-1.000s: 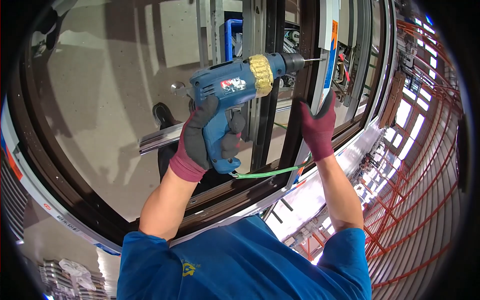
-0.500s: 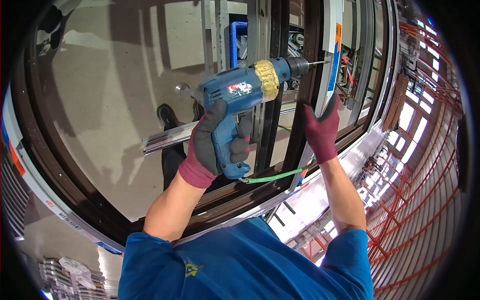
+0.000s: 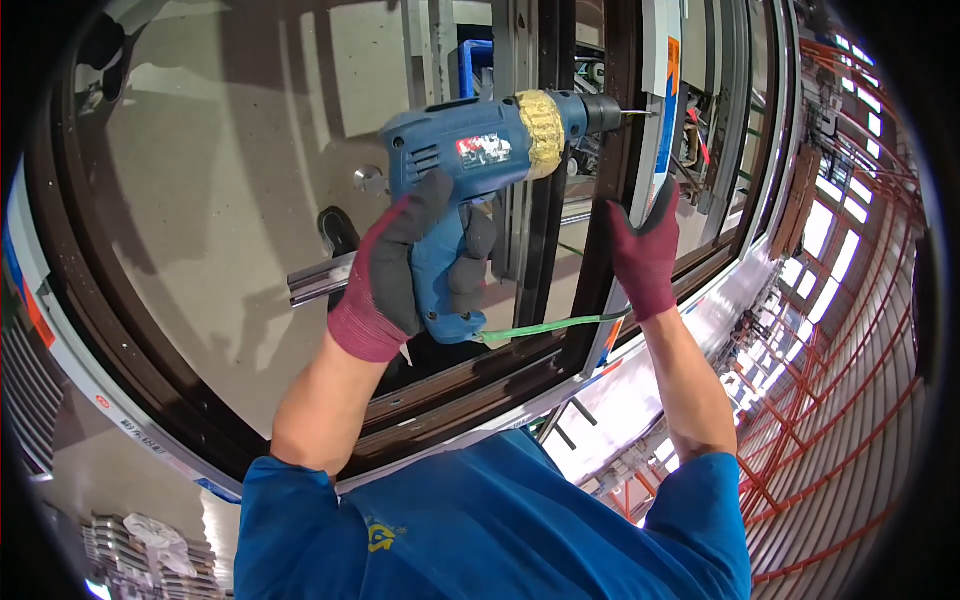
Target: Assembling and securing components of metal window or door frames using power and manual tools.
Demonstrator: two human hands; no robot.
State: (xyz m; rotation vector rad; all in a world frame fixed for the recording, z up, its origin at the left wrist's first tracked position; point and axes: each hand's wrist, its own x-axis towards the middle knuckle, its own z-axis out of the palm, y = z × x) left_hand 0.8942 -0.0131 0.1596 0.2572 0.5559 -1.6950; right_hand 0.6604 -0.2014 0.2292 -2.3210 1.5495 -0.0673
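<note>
A blue power drill (image 3: 480,150) with yellow tape wrapped round its front lies sideways in my gloved left hand (image 3: 385,275), whose fingers curl round the handle. Its thin bit (image 3: 634,113) points right, and the tip meets or nearly meets the pale edge of a dark brown metal frame bar (image 3: 625,60). I cannot tell whether it touches. My right hand (image 3: 643,258), in a maroon and grey glove, straddles that bar below the bit, thumb on one side and fingers on the other. A green cord (image 3: 550,327) runs from the handle toward the bar.
The large brown frame (image 3: 140,350) surrounds the work, with the floor seen through it. A blue crate (image 3: 467,75) and a loose metal profile (image 3: 318,281) lie below. Stacked profiles (image 3: 150,555) stand lower left. Another person's shoe (image 3: 338,230) shows through the frame.
My left hand and the drill have shifted slightly left and up, and the drill has turned more level. My right hand has stayed on the bar.
</note>
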